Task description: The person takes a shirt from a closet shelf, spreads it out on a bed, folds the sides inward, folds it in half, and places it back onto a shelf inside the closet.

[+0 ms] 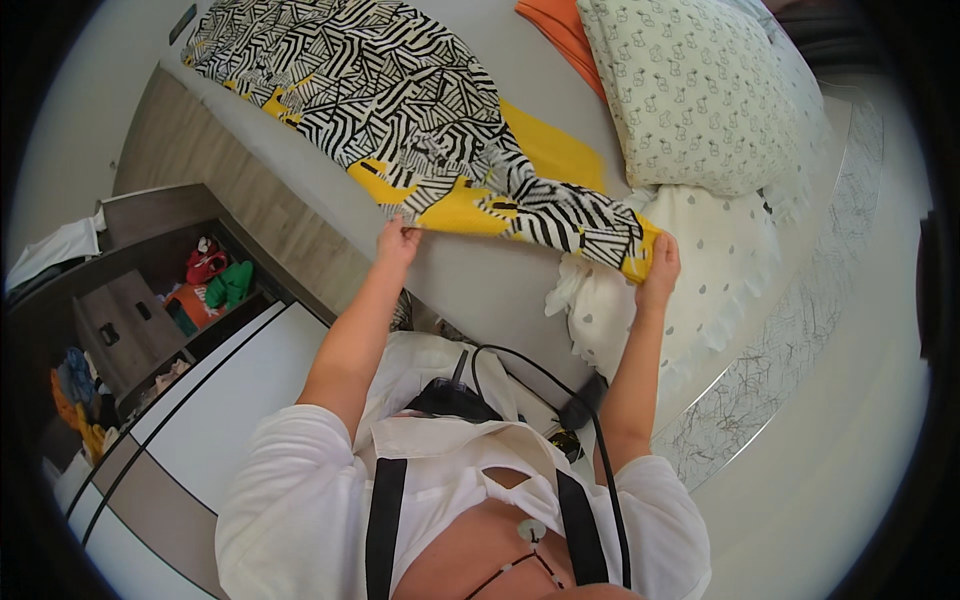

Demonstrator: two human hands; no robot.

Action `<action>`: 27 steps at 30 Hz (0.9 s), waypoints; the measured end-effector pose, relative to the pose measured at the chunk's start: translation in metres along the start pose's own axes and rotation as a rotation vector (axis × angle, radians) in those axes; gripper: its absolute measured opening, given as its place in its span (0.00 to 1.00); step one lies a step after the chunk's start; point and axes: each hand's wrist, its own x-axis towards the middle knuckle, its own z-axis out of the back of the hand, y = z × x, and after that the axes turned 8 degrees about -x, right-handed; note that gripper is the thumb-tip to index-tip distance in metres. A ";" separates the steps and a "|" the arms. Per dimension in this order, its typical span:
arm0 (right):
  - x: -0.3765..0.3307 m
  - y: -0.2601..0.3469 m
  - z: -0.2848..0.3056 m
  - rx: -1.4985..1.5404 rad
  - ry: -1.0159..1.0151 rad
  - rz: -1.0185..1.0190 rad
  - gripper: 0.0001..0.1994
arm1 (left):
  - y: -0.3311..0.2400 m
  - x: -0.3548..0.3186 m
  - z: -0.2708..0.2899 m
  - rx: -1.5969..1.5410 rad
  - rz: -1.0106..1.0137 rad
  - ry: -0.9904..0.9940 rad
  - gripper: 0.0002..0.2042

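The room is bright with soft, even light; shadows are faint, the darkest under the patterned cloth [420, 130]; no glare shows; near the cloth the view is sharp; far from it, edges bend round and fade into a black, blurry ring.

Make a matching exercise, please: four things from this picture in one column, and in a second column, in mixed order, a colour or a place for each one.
Things:
1. patterned cloth
2. pillow
3. orange fabric
4. green item

Descriptions:
A. lies in the open drawer at the person's left
B. black and white stripes with yellow patches, its near edge in the grip of the left hand and the right hand
C. pale, with a small printed pattern, on the bed at the right
D. shows at the top edge, beside the pillow

Pairs: 1-B, 2-C, 3-D, 4-A
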 end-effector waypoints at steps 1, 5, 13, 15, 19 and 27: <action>-0.008 0.000 0.013 -0.043 0.007 -0.033 0.09 | -0.009 -0.001 0.009 -0.004 -0.017 0.002 0.07; -0.046 -0.023 0.064 -0.278 0.053 -0.145 0.10 | -0.032 -0.019 0.031 0.237 -0.149 -0.072 0.07; -0.141 -0.153 0.087 -0.845 0.246 0.017 0.15 | -0.030 -0.019 0.085 0.989 -0.326 -0.169 0.05; -0.152 -0.158 0.078 -0.790 0.309 -0.128 0.16 | -0.019 -0.020 0.081 1.110 -0.345 -0.066 0.06; -0.134 -0.143 0.046 -0.694 0.419 -0.092 0.17 | 0.032 -0.021 0.055 1.418 -0.360 0.383 0.09; -0.085 -0.124 0.000 -0.975 0.167 0.499 0.16 | 0.126 -0.065 0.007 1.474 -0.174 0.678 0.10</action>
